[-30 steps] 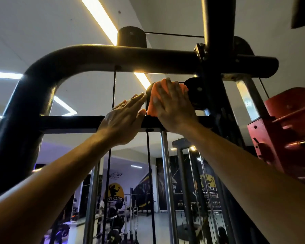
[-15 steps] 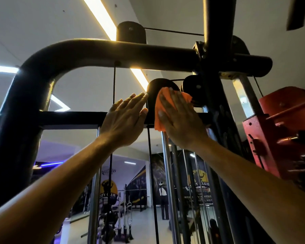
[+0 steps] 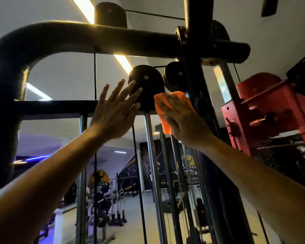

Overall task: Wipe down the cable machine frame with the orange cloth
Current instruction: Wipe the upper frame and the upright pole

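At the centre of the view, the right hand (image 3: pixel 185 120) presses the orange cloth (image 3: pixel 165 110) flat, fingers straight, against the black cable machine frame (image 3: pixel 51 107). At its nine o'clock, the left hand (image 3: pixel 114 110) rests open-fingered on a pulley cover (image 3: pixel 148 85).

open gap left of guide rod (image 3: pixel 152 155) | blocked right: upright (image 3: pixel 199 95), pulleys (image 3: pixel 146 81)

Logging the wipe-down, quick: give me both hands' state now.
Left hand: open, fingers spread, holding nothing.
Right hand: open, flat fingers pressing the orange cloth against the frame.
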The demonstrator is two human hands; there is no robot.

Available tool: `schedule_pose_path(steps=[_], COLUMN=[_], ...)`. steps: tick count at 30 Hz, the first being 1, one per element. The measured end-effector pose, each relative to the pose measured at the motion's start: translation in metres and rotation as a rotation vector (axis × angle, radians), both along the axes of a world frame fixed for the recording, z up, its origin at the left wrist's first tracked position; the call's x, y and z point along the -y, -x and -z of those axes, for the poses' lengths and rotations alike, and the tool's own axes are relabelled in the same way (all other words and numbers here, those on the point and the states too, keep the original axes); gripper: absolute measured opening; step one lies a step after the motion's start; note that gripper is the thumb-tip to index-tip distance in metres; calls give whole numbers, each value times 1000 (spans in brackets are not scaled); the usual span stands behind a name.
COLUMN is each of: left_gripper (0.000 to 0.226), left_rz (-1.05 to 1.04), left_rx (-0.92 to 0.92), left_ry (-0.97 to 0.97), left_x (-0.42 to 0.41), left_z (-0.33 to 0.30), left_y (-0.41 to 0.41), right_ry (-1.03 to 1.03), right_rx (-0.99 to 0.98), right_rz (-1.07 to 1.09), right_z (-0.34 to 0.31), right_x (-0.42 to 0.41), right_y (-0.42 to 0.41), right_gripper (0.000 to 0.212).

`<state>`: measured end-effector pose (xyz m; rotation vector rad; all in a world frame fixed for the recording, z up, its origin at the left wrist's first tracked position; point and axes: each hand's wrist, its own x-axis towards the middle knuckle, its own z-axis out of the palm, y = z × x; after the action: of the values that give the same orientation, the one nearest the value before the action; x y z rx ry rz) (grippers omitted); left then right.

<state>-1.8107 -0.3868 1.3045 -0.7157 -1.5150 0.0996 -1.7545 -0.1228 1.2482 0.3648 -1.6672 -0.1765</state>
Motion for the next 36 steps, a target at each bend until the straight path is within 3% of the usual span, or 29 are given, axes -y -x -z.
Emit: schedule_pose_path(steps=[4, 10, 14, 17, 21, 23, 26, 29, 36], left_gripper=[67, 66, 66, 65, 64, 65, 69, 69, 67], left_rz=[-9, -9, -13, 3, 158, 218, 191, 123, 63], left_rx=[37, 63, 64, 87, 134, 141, 134, 112, -12], left_ry=[58, 62, 51, 68, 107, 86, 72, 53, -13], left_x=[-11, -41, -65, -82, -103, -112, -126, -144, -154], left_z=[0, 11, 15, 18, 12, 3, -10, -22, -62], left_y=[-4, -9, -11, -11, -15, -18, -22, -26, -16], right_ry=[248, 107, 135, 113, 286, 389, 448, 459, 397], right_rx=[18, 57, 50, 79, -57, -42, 136, 123, 65], right_rz=[-16, 40, 142, 90, 32, 62, 41, -7, -83], right_z=[-12, 5, -3, -7, -25, -28, -10, 0, -94], right_x=[-6, -11, -28, -21, -47, -60, -61, -61, -68], right_y=[-20, -13, -33, -47, -70, -62, -33, -16, -13], right_gripper=[54, 61, 60, 56, 53, 57, 73, 81, 71])
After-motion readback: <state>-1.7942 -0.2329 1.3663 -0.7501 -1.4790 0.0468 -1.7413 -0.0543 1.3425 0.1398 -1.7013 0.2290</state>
